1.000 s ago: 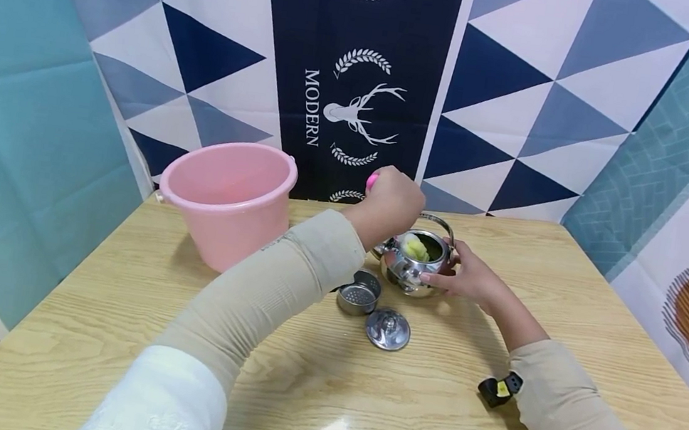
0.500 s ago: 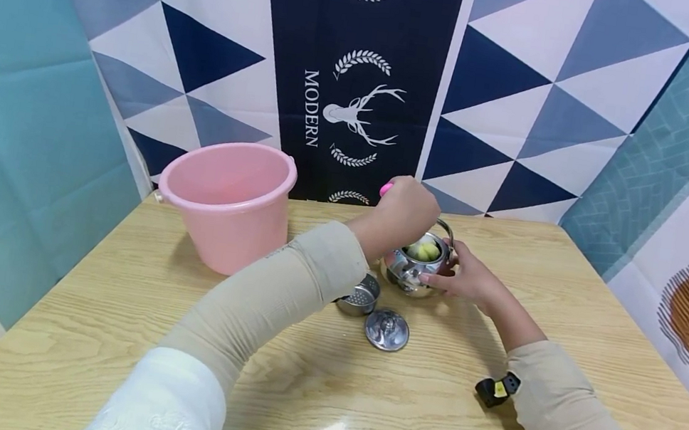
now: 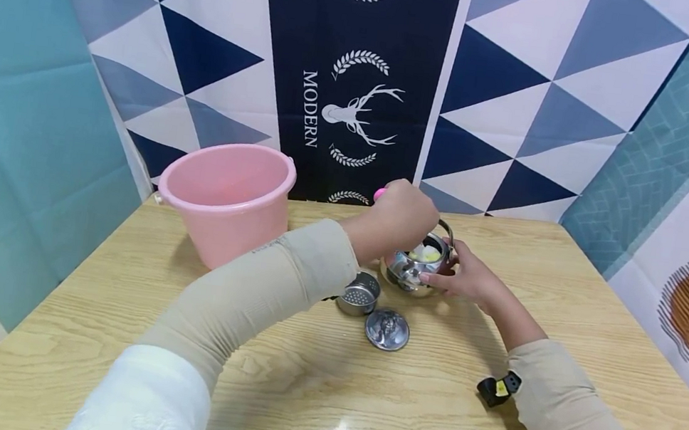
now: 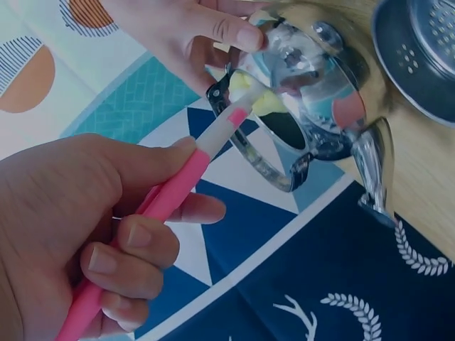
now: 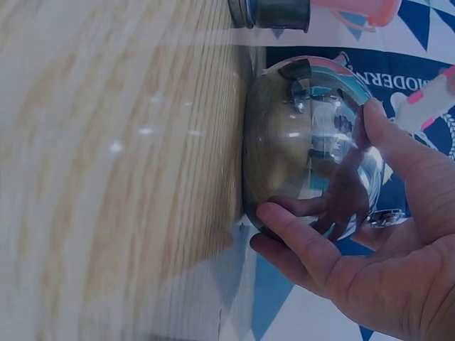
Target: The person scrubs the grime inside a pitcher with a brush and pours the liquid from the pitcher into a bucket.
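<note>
Two bare hands meet at a small, mirror-bright metal kettle, standing near the far edge of a wood-grain table, a little right of centre. We see the left hand gripping a pink-and-white handle, its thumb laid along the shaft and its fingers curled round the pink part. This handle slants into the kettle's open mouth, where we make out a pale yellow, soft-looking head; how deep it reaches we cannot tell. The right hand holds the kettle's side, thumb near the rim and fingers wrapped lower down. From the left wrist, we also notice a curved spout. Just in front of the kettle sit a round metal strainer with a perforated base and, just beside it, a domed metal lid. A pink bucket stands further left. Behind everything, we find a backdrop of blue, grey and white triangles, with a black panel showing a white stag's head and the word MODERN.
</note>
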`<control>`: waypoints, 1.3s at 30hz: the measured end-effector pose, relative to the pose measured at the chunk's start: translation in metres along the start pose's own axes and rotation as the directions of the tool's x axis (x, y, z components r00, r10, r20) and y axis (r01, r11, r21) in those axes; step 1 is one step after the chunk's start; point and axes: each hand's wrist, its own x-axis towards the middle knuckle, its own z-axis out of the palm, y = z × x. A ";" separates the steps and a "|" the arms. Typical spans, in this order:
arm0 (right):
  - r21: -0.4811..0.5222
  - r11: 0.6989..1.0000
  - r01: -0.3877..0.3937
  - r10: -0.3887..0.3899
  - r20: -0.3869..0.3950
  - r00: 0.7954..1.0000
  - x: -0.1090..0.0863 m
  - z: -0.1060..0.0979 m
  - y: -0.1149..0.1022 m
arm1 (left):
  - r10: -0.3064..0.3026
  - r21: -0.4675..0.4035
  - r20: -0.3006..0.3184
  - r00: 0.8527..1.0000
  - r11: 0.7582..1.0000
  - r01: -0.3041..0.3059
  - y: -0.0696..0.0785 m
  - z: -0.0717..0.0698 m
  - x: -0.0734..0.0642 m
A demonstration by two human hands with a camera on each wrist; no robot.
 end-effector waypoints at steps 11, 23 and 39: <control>0.013 1.000 -0.003 0.003 -0.005 1.000 0.000 0.001 0.002 | -0.107 -0.047 0.067 0.992 0.993 0.110 -0.015 0.010 0.002; 0.005 1.000 -0.014 0.014 -0.015 1.000 -0.002 0.002 0.000 | -0.113 -0.034 -0.009 0.994 0.993 0.112 -0.027 0.018 0.017; 0.004 1.000 0.004 -0.004 -0.013 1.000 -0.005 0.002 -0.001 | -0.003 0.055 -0.139 0.990 0.998 0.011 -0.012 0.013 0.021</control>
